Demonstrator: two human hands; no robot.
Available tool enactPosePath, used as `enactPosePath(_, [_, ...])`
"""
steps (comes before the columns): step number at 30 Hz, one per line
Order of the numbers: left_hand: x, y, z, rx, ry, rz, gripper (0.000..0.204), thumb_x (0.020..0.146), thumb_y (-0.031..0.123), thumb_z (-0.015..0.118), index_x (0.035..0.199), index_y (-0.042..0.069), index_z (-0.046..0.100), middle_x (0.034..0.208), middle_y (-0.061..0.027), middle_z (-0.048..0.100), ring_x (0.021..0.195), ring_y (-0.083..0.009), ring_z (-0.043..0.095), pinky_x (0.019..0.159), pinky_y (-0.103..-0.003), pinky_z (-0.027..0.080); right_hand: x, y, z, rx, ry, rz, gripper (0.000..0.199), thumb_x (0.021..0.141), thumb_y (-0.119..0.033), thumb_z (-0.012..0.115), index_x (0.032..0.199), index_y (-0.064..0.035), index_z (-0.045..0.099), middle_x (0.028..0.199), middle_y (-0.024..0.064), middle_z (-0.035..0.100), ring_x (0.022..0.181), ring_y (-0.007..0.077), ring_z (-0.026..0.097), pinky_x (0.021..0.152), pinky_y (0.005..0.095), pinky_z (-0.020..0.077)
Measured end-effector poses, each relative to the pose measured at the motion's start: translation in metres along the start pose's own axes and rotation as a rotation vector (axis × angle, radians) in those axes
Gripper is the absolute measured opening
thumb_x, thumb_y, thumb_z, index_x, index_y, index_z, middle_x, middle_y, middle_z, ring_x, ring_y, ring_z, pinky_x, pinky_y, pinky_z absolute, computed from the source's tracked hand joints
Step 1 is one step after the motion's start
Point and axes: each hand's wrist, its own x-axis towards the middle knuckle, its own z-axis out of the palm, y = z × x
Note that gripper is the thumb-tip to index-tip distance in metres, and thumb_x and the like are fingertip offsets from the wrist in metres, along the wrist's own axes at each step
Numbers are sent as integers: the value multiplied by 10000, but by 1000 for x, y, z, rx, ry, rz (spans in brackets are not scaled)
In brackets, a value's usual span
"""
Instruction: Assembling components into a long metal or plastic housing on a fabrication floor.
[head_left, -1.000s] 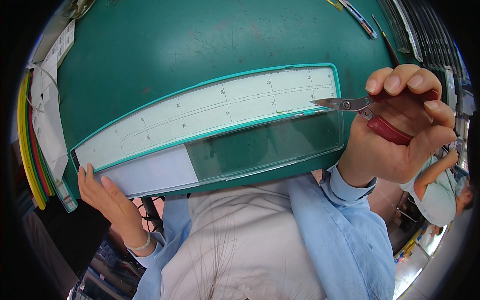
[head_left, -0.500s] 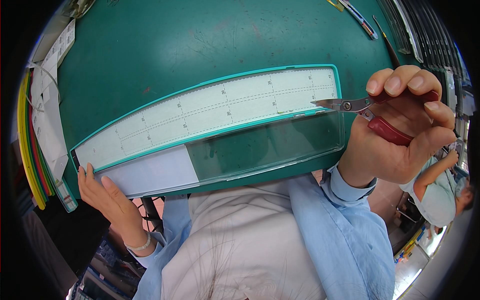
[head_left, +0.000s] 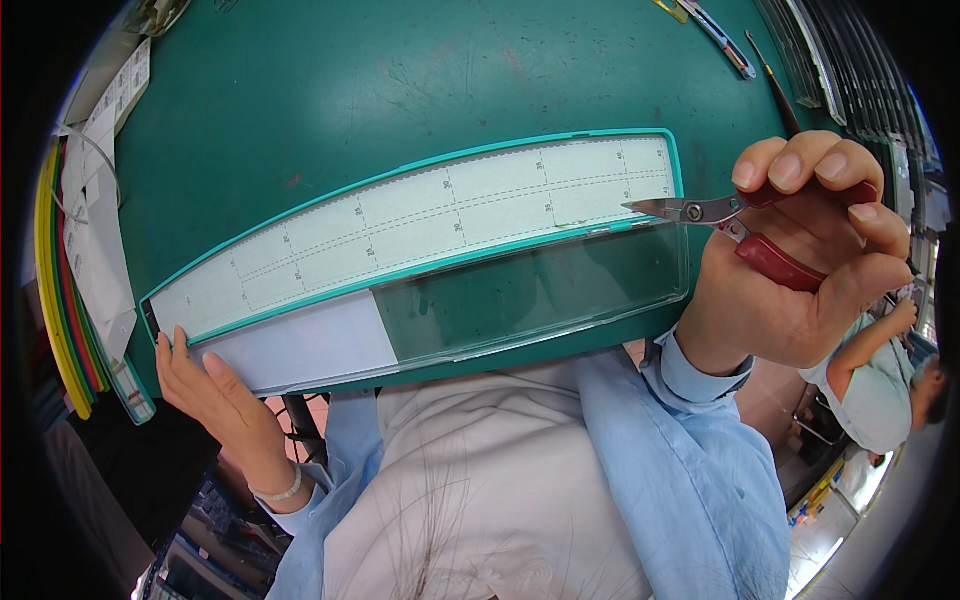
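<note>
A long flat case with a teal frame [head_left: 420, 165] lies open on the table. Its frame holds a white sheet [head_left: 400, 215] printed with dashed lines and small marks. Toward me extends the clear lid [head_left: 540, 290], with a plain white paper [head_left: 300, 345] in its left part. My left hand [head_left: 225, 400] rests at the case's left end, fingers stretched out and thumb apart. In my right hand [head_left: 800, 240] is a pair of scissors [head_left: 690, 210] with dark red handles and short metal blades. The blades are closed, their tip over the sheet's right end.
A utility knife [head_left: 725, 45] and a thin pick-like tool [head_left: 770, 80] lie at the far right, near stacked dark trays [head_left: 850, 70]. Yellow, red and green strips [head_left: 65, 290] and white papers [head_left: 100, 220] stand along the left edge. Another person [head_left: 885, 390] sits at the right.
</note>
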Motion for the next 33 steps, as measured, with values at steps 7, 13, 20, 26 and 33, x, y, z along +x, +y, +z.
enactPosePath(7, [1, 0, -1, -1, 6, -11, 379, 1013, 175, 371, 1298, -62, 452, 1382, -248, 385, 1289, -377, 340, 1062, -450, 272, 1, 1, -1, -46, 35, -55, 424, 1007, -466, 343, 1030, -112, 574, 1025, 157, 575, 835, 253, 585, 650, 377, 507])
enactPosePath(13, [3, 3, 3, -29, 2, -15, 383, 1005, 171, 395, 1313, -53, 434, 1397, -248, 365, 1301, -382, 323, 1069, -459, 263, 23, 9, -11, -660, 210, -429, 303, 995, -331, 471, 1008, -53, 590, 1016, 129, 601, 807, 211, 587, 645, 302, 501])
enactPosePath(20, [-3, -2, -2, -22, 44, -22, 392, 1009, 195, 393, 1312, -51, 424, 1391, -257, 368, 1310, -388, 305, 1080, -473, 239, 34, 18, -48, -1497, -571, -44, 301, 787, -141, 714, 1040, -34, 592, 1047, 124, 573, 935, 312, 547, 774, 382, 449])
enactPosePath(26, [2, 10, -5, -14, 93, -33, 398, 991, 206, 420, 1313, -26, 437, 1480, -182, 326, 1373, -358, 249, 1102, -494, 187, 24, 22, -66, -1437, -522, 84, 623, 737, -399, 757, 1210, -55, 541, 1175, 164, 532, 1112, 342, 490, 941, 439, 378])
enactPosePath(33, [20, 30, -30, -200, -100, 526, 777, 856, 566, 568, 1390, 24, 413, 1515, -188, 292, 1391, -395, 278, 1126, -519, 120, -45, -81, -42, -1066, -260, -407, 216, 916, -83, 518, 711, -61, 456, 722, 102, 508, 619, 233, 474, 598, 359, 408])
